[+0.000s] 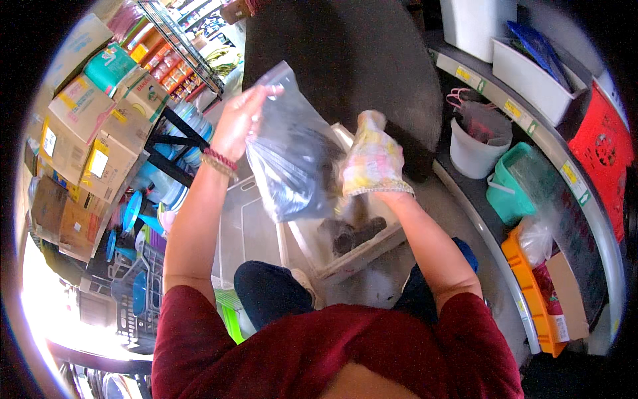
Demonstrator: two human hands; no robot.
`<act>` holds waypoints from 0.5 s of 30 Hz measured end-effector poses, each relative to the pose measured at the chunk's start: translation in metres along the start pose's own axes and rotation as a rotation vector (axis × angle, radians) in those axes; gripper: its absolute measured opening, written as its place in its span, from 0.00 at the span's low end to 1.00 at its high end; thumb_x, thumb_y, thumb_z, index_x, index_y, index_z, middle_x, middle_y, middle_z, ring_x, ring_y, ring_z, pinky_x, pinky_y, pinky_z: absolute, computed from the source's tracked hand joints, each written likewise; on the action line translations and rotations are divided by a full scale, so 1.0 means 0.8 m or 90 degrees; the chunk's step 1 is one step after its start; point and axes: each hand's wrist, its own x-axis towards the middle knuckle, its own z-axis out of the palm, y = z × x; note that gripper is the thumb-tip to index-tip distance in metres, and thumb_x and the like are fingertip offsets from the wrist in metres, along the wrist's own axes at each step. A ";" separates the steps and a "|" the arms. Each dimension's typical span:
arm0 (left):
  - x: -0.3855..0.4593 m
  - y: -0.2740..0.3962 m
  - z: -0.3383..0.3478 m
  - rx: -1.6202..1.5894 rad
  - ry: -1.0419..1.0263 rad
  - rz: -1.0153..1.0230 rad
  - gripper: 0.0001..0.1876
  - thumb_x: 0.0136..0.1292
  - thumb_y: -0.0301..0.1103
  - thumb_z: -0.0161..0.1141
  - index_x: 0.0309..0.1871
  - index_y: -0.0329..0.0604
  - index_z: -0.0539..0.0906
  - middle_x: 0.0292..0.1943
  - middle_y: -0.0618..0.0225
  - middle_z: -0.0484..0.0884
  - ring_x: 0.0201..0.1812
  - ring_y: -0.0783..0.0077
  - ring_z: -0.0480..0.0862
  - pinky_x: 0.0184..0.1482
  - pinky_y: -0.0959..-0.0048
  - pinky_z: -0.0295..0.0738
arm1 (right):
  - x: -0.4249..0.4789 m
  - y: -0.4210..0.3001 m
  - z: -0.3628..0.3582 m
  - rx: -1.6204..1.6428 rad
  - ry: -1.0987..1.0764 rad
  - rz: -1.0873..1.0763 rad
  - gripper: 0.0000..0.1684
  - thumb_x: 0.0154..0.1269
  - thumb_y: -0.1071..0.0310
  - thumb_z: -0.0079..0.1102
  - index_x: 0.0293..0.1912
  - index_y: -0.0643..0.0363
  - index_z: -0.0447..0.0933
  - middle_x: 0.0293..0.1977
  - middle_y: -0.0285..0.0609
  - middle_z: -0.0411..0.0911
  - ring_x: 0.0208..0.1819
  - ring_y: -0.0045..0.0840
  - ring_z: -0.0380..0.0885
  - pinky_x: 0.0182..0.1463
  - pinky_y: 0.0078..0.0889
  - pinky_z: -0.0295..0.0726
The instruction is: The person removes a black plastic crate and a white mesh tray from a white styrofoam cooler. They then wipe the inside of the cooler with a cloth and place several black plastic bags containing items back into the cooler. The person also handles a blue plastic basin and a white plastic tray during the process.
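Observation:
My left hand (245, 117), bare with beaded bracelets (219, 162) at the wrist, grips the upper left edge of a clear plastic zip bag (294, 149). Inside the bag is something dark, blurred by glare. My right hand (373, 154) wears a fabric glove in a pink, yellow and white pattern. It is close to the bag's right side, and its fingertips are hidden or blurred, so I cannot tell whether it holds anything. Under both hands, on the floor, stands a dirty white plastic bin (319, 262) with dark objects (349, 234) in it.
A translucent storage box (249, 224) is left of the bin. Shelving curves along the right, holding a white bucket (479, 144), a green bucket (511, 184) and an orange basket (531, 294). Stacked cardboard boxes (114, 154) and grey crates (132, 299) are at left. My knees flank the bin.

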 end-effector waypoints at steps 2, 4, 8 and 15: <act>-0.011 -0.004 0.014 0.060 -0.048 0.047 0.16 0.66 0.44 0.48 0.46 0.46 0.79 0.16 0.86 0.61 0.13 0.93 0.54 0.14 0.89 0.45 | 0.012 -0.010 -0.023 0.121 0.078 -0.004 0.28 0.54 0.57 0.57 0.51 0.61 0.67 0.44 0.53 0.72 0.46 0.38 0.73 0.48 0.36 0.72; -0.018 -0.007 0.035 0.146 -0.080 0.078 0.16 0.66 0.45 0.48 0.45 0.45 0.80 0.20 0.83 0.70 0.18 0.92 0.63 0.19 0.90 0.55 | 0.019 -0.025 -0.040 0.223 0.158 -0.032 0.27 0.53 0.56 0.58 0.50 0.61 0.68 0.43 0.53 0.73 0.44 0.39 0.74 0.46 0.36 0.73; -0.007 -0.071 0.056 0.285 -0.174 0.178 0.16 0.65 0.43 0.50 0.43 0.40 0.80 0.35 0.72 0.82 0.37 0.80 0.76 0.42 0.77 0.71 | 0.029 -0.061 -0.047 0.304 0.273 -0.079 0.27 0.51 0.55 0.60 0.47 0.61 0.71 0.40 0.54 0.74 0.41 0.40 0.75 0.43 0.37 0.75; -0.007 -0.072 0.074 0.068 -0.087 0.201 0.12 0.65 0.37 0.51 0.35 0.39 0.81 0.31 0.74 0.80 0.35 0.85 0.73 0.41 0.82 0.67 | -0.003 -0.031 0.023 0.456 0.002 0.001 0.15 0.55 0.56 0.55 0.36 0.57 0.76 0.27 0.44 0.77 0.33 0.33 0.78 0.37 0.33 0.76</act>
